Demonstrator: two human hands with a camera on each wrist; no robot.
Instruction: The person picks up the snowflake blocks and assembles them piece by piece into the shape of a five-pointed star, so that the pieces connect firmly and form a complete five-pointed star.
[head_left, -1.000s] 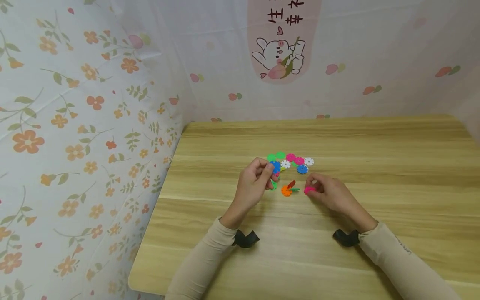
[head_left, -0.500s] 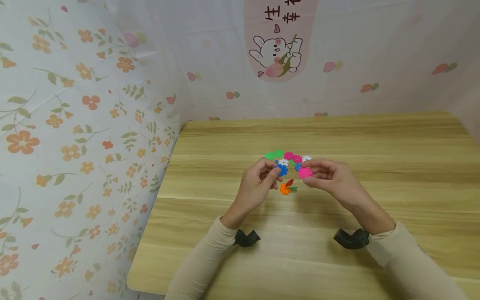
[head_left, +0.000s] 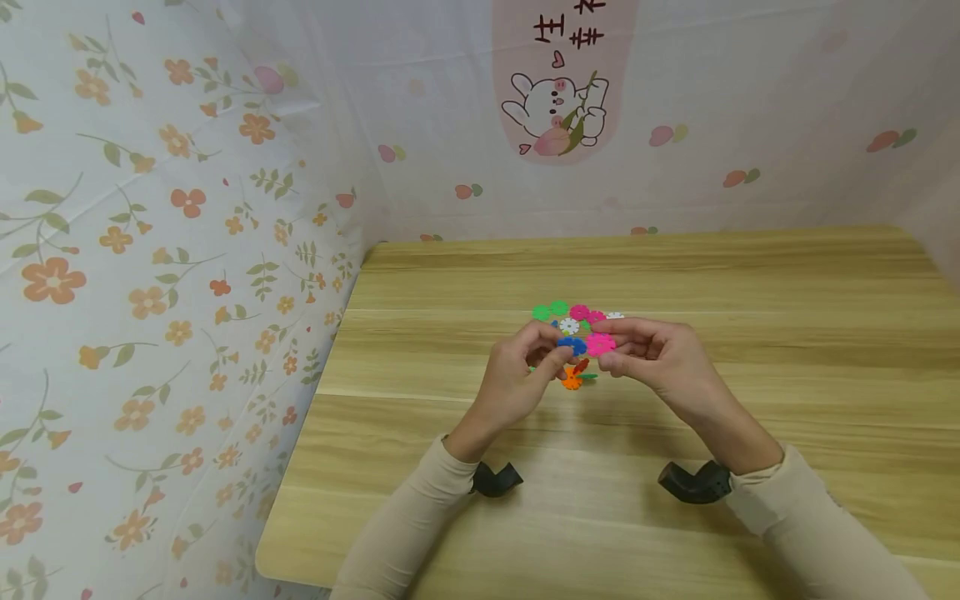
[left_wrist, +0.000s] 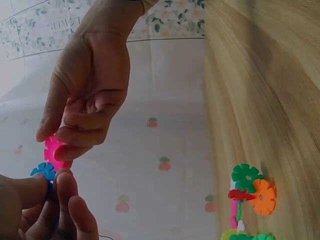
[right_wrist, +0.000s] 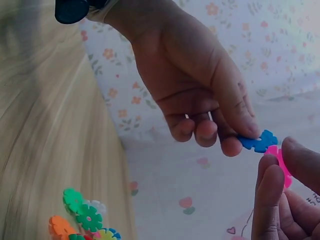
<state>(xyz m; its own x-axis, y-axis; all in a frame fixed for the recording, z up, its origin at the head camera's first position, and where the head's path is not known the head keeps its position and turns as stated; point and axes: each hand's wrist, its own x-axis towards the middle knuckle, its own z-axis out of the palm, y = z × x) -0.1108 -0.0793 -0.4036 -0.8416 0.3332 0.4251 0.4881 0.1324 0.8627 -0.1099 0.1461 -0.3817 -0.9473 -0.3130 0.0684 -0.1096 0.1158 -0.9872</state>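
In the head view my left hand [head_left: 513,379] pinches a blue snowflake building disc [head_left: 573,346] between thumb and fingers. A pink snowflake disc [head_left: 600,344] is pinched by my right hand [head_left: 671,362]. Both discs are held above the table, edge to edge. The right wrist view has the blue disc [right_wrist: 259,142] lying flatter and the pink disc [right_wrist: 280,162] turned across it, their notched rims meeting. Just below the hands, an orange disc [head_left: 572,379] sits on the table with a red disc [head_left: 581,365] and a green one [head_left: 589,376] standing edge-on against it.
Several loose discs lie behind my hands, among them a green disc [head_left: 558,307], a pink disc [head_left: 579,312] and a white disc [head_left: 569,326]. They rest on the wood-grain table [head_left: 450,292]. Patterned cloth [head_left: 420,125] hangs along the back and left.
My right hand has raised the pink disc from low over the table and brought it left to the blue one. My left hand has shifted slightly right and tipped the blue disc flatter.
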